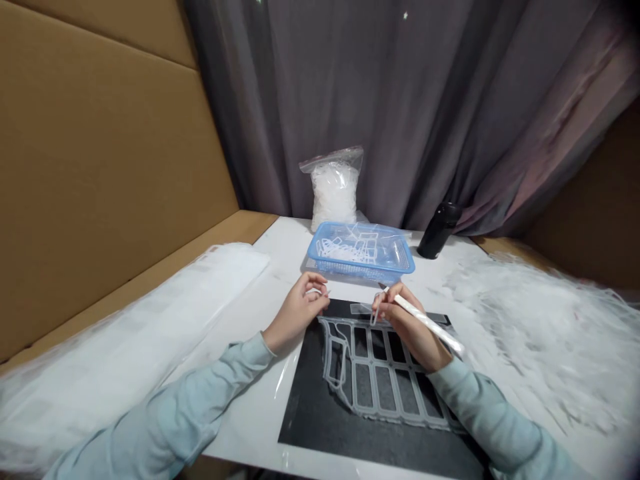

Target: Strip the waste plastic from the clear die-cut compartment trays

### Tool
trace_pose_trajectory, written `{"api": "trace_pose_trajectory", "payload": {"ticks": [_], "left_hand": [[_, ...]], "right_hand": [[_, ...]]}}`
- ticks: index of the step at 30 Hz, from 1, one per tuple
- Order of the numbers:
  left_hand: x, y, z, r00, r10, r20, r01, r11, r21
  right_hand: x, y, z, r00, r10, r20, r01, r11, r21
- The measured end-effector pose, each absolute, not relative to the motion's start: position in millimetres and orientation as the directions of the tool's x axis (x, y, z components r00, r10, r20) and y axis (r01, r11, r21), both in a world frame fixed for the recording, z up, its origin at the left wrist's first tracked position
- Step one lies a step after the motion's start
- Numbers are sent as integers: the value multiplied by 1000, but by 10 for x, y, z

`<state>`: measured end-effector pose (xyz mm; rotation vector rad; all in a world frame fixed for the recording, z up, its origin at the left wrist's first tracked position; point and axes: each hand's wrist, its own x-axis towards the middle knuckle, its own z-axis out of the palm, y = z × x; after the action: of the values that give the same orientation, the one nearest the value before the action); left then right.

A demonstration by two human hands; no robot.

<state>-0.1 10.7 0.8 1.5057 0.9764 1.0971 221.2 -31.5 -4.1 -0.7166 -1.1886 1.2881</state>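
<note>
**Craft knife up in the right hand, clear lattice on the mat below**

From the head camera, here we go: the right hand (413, 327) is closed firmly around a white craft knife (427, 323), its blade out past the fingertips and pointing ahead, with a small clear strip (375, 310) dangling under those fingers. The left hand (300, 310) sits just beside it, fingers pinched together on a small pale sliver (326, 292), though it's too small to make out well.

Right under both hands lies a clear plastic lattice (380, 393) on a black mat (305, 400), its panes open to the black and its outline intact at this stage. Just ahead of the grip, a blue plastic basket (361, 263) holds a loose tangle of clear strips, so plenty is already in there. Farther out sits a bulging zip bag of white plastic pieces (334, 190), with a black bottle (439, 230) beyond the right hand. A heap of clear film (540, 340) spreads off to the right, and a long plastic-wrapped sheet (115, 340) lies to the left.
</note>
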Motion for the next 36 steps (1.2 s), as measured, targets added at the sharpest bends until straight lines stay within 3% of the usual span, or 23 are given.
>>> {"api": "trace_pose_trajectory", "payload": {"ticks": [5, 14, 19, 24, 27, 29, 31, 36], "left_hand": [[100, -49, 25, 406, 909, 92, -45, -80, 996], [117, -119, -5, 590, 797, -133, -130, 256, 958], [139, -153, 15, 602, 780, -171, -151, 321, 935], [114, -104, 77, 573, 809, -134, -230, 316, 921], [46, -19, 90, 483, 875, -37, -195, 149, 969], [-4, 37, 76, 411, 906, 96, 18, -113, 993], [-35, 63, 47, 398, 898, 186, 246, -300, 921], [24, -34, -55, 472, 860, 192, 435, -417, 798]], "right_hand": [[2173, -342, -86, -275, 940, 200, -317, 107, -942], [2080, -366, -117, -301, 933, 199, -224, 134, -965], [2056, -405, -140, -175, 948, 267, -37, 265, -964], [2038, -413, -106, -27, 964, 264, -11, 264, -965], [2046, -405, -100, -13, 974, 226, 68, 226, -972], [2056, -395, -111, -34, 981, 193, 148, 196, -969], [2062, -385, -131, -52, 987, 152, 208, 160, -965], [2056, -373, -177, -102, 992, 76, 253, 100, -962]]}}
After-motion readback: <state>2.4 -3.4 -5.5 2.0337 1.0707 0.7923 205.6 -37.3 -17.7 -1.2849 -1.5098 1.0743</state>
